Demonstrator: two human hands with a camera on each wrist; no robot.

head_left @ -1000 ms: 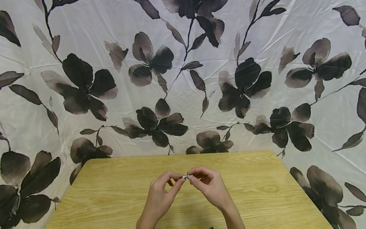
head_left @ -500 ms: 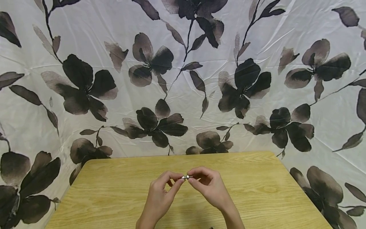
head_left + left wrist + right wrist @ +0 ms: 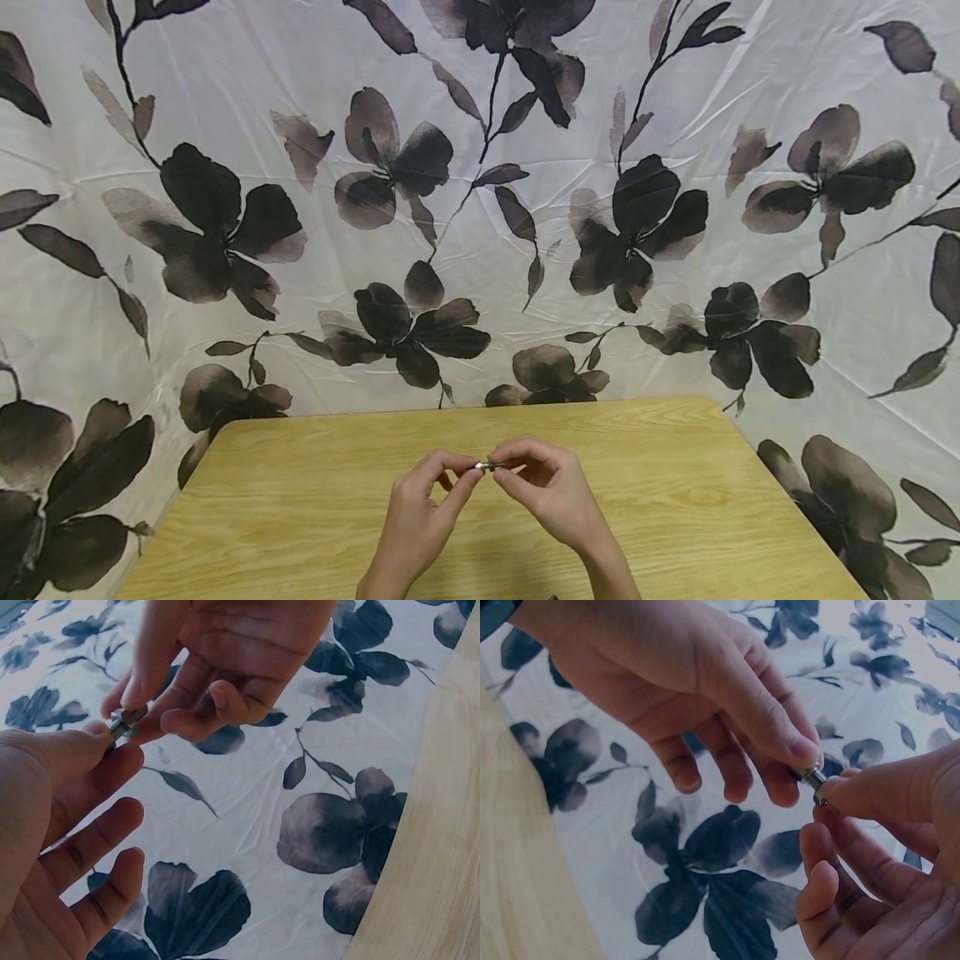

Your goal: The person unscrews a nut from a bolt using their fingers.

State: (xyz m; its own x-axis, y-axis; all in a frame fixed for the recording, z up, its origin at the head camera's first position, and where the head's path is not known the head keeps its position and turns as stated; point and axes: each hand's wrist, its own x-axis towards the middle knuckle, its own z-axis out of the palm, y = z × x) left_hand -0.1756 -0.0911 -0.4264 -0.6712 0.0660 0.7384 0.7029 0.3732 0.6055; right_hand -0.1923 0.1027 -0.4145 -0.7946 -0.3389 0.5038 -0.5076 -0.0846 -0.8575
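Note:
Between the two hands, above the table, is a small silver bolt [image 3: 486, 466] with a threaded shank. My left hand [image 3: 423, 512] pinches one end between thumb and forefinger. At the other end, my right hand [image 3: 551, 492] pinches a nut-like piece [image 3: 124, 721] on the bolt with thumb and forefinger. In the left wrist view, short threads [image 3: 115, 733] show between the two sets of fingertips. Seen from the right wrist, bright threads [image 3: 814, 776] lie between the thumbs, and fingers hide both ends. The other fingers of both hands are bent and hold nothing.
Below the hands lies a yellow wood-grain table [image 3: 300, 500] with rounded far corners. A white cloth [image 3: 525, 317] with dark flowers hangs behind and beside it. A tiny dark thing [image 3: 553, 597] shows at the bottom edge of the head view.
Both hands stay in nearly the same place with the bolt between them. The right fingertips have shifted slightly, and the piece at their tips looks turned and darker. The head view has moved a little.

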